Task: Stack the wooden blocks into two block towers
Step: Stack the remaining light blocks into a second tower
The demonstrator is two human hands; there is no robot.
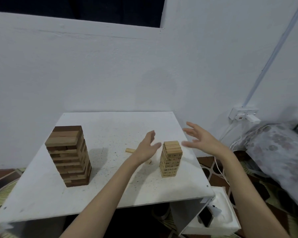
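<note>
Stacking step: two towers stood on the white table [110, 194], and both hands hovered around the smaller one, so the work looked late, at the steadying or finishing stage.
Dark tower [69, 155]: it stood upright at the left of the table, tall, built of brown and tan blocks, well apart from both hands.
Loose block [129, 150]: it lay flat on the table between the towers, just behind the left wrist; a second loose piece [149, 162] peeked out below that wrist, mostly hidden.
Left hand [147, 148]: it was released, fingers straight and spread, holding nothing, poised just left of the pale tower's top without clearly touching it.
Pale tower [170, 158]: it stood upright toward the right edge of the table, shorter and slimmer than the dark one, between the two hands.
Right hand [199, 140]: it was released too, fingers splayed and blurred, empty, near the tower's upper right side and apart from it.
Next move, as a judgement: the loose blocks probably needed lifting onto the pale tower, which called for a light pinch, a level placement crosswise on the top layer, and no sideways knock, since the slim stack would likely topple easily.
Wall socket [244, 114]: it sat at the far right with white cables hanging.
</note>
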